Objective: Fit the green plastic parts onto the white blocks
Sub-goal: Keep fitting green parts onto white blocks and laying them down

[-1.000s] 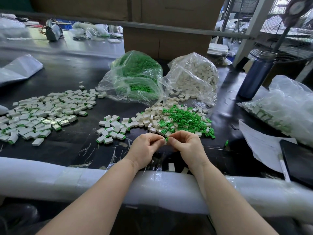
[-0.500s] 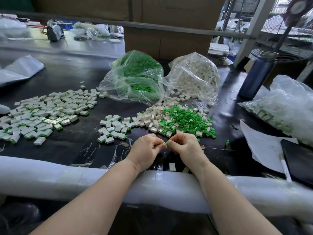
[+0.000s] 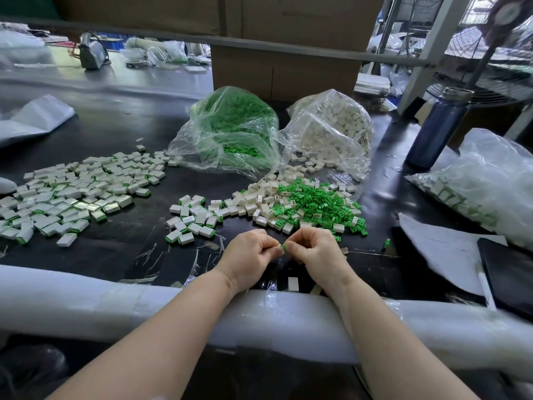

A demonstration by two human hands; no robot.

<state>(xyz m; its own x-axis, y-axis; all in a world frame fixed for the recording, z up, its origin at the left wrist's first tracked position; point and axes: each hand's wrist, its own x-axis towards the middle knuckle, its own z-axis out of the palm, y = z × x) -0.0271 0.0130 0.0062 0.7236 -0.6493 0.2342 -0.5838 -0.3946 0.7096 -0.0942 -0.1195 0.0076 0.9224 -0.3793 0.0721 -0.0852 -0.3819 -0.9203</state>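
Green plastic part (image 3: 283,246) pinched between left hand (image 3: 250,257) and right hand (image 3: 316,254).

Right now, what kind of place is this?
Probably a factory assembly bench: bulk bags of green parts and white blocks, a big pile of finished pieces, and stacked cardboard boxes behind.

Plastic parts on a glossy black bench

The green plastic parts (image 3: 317,203) look matt and moulded; the white blocks (image 3: 253,206) are smooth plastic with a slight sheen, some in the left pile (image 3: 75,194) catching the light. Both bags (image 3: 230,140) are thin, crinkled, clear film. The table (image 3: 115,249) is a dark, glossy sheet with scuffs and reflections, its near edge wrapped in soft white foam padding (image 3: 86,301) bound with shiny clear tape. The bottle (image 3: 438,131) is blue brushed metal, the box (image 3: 282,70) matt brown cardboard, the sheet (image 3: 441,249) plain paper.
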